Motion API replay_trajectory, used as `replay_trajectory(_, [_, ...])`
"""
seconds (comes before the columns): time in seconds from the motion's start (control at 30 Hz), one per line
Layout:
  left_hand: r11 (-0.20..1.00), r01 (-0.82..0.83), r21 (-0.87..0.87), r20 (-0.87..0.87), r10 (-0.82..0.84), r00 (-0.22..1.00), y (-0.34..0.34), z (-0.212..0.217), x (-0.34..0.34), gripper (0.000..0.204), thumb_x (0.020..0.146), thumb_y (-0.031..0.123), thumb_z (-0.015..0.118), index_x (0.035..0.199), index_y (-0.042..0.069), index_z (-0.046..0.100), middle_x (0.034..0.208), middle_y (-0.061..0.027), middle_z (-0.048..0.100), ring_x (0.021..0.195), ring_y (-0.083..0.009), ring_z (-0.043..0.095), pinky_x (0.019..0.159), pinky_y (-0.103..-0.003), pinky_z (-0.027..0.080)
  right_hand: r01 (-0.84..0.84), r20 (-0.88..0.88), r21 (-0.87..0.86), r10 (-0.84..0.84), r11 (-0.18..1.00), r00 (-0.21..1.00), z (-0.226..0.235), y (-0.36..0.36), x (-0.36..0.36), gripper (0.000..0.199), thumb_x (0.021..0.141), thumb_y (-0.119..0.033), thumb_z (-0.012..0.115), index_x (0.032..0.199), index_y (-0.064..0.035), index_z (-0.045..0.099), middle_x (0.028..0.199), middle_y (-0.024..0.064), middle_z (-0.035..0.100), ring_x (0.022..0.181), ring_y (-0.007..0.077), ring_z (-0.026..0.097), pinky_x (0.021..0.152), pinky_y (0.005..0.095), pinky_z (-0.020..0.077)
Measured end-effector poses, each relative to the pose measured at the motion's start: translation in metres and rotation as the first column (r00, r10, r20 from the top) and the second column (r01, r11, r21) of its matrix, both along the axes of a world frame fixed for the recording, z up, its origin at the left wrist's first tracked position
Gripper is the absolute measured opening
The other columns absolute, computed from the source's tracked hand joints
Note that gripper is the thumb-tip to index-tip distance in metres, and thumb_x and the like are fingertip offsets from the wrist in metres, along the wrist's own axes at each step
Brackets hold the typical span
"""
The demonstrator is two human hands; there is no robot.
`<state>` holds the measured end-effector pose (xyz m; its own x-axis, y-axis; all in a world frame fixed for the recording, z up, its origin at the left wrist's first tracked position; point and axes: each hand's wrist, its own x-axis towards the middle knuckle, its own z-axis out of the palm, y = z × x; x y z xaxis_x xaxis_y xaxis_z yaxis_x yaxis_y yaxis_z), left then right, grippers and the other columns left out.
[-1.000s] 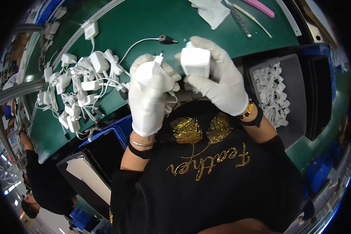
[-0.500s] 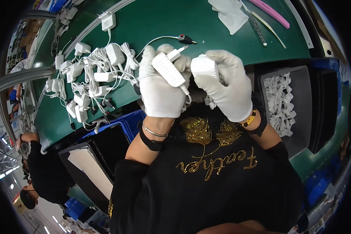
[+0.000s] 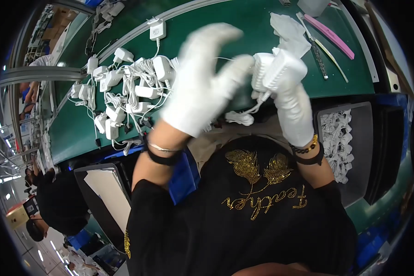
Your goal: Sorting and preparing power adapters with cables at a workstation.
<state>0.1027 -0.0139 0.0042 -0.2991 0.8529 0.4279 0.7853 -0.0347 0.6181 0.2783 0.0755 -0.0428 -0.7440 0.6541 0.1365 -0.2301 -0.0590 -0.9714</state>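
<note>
Two white power adapters, one in front [image 3: 287,69] and one behind it [image 3: 260,71], are held side by side in my gloved right hand [image 3: 293,112]. Their cords hang below, with a bundled white cord [image 3: 239,118] over the table's near edge. My gloved left hand [image 3: 198,87] is blurred, its thumb and fingers spread apart with nothing seen between them. Its thumb tip comes close to the held adapters; whether it touches them I cannot tell. Beyond that hand, to the left, lies a heap of white adapters [image 3: 112,80] with coiled cords.
A grey bin [image 3: 361,179] of bundled white adapters stands at the right. Across the green table [image 3: 244,14] lie a white cloth [image 3: 287,34], a pink strip [image 3: 329,36] and a thin pen-like tool [image 3: 319,62]. A dark box with papers [image 3: 106,193] sits at lower left. Another person [image 3: 60,202] works farther left.
My left hand has let go of its adapter and opened, lifting away. The right hand has moved right and now holds two adapters together. The whole view has shifted slightly.
</note>
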Motion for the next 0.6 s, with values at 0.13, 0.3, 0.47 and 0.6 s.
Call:
replay_trajectory(0.13, [0.915, -0.399, -0.063, -0.412, 0.341, 0.845, 0.013, 0.008, -0.102, 0.064, 0.086, 0.046, 0.068, 0.132, 0.005, 0.050, 0.124, -0.0223, 0.060, 0.110, -0.0397, 0.060, 0.094, -0.045, 0.049, -0.251, -0.317, -0.356, 0.136, 0.900, 0.939, -0.003, 0.019, -0.001, 0.076, 0.097, -0.058, 0.046, 0.144, -0.0004, 0.034, 0.113, 0.0190, 0.060, 0.082, 0.0255, 0.064, 0.070, 0.0325, 0.0521])
replay_trajectory(0.3, [0.623, -0.579, -0.525, -0.578, 0.238, 0.780, 0.036, -0.041, -0.224, 0.071, 0.085, 0.052, 0.063, 0.135, 0.004, 0.046, 0.120, -0.0237, 0.064, 0.110, -0.0423, 0.061, 0.093, -0.044, 0.049, -0.657, -0.657, -0.575, 0.204, 0.486, 0.726, -0.008, 0.019, -0.007, 0.071, 0.096, -0.062, 0.044, 0.144, -0.0092, 0.039, 0.101, 0.0152, 0.060, 0.061, 0.0226, 0.059, 0.050, 0.0281, 0.0454])
replay_trajectory(0.47, [0.830, -0.399, -0.389, -0.245, 0.325, 0.914, 0.056, -0.004, -0.206, 0.062, 0.087, 0.052, 0.065, 0.121, 0.000, 0.056, 0.100, -0.0164, 0.070, 0.083, -0.0219, 0.068, 0.075, -0.031, 0.053, -0.628, -0.657, -0.639, 0.110, 0.444, 0.746, -0.011, 0.020, 0.007, 0.069, 0.095, -0.064, 0.044, 0.144, -0.0154, 0.040, 0.095, 0.0138, 0.059, 0.051, 0.0186, 0.051, 0.044, 0.0267, 0.0383])
replay_trajectory(0.6, [0.983, -0.180, 0.041, 0.091, 0.175, 0.980, 0.032, 0.063, -0.136, 0.052, 0.090, 0.048, 0.067, 0.111, 0.001, 0.064, 0.083, -0.0077, 0.068, 0.065, -0.0034, 0.059, 0.062, -0.018, 0.049, -0.590, -0.628, -0.692, 0.054, 0.416, 0.776, -0.008, 0.022, 0.017, 0.072, 0.094, -0.065, 0.045, 0.144, -0.0127, 0.040, 0.089, 0.0113, 0.058, 0.046, 0.0154, 0.043, 0.041, 0.0256, 0.0331])
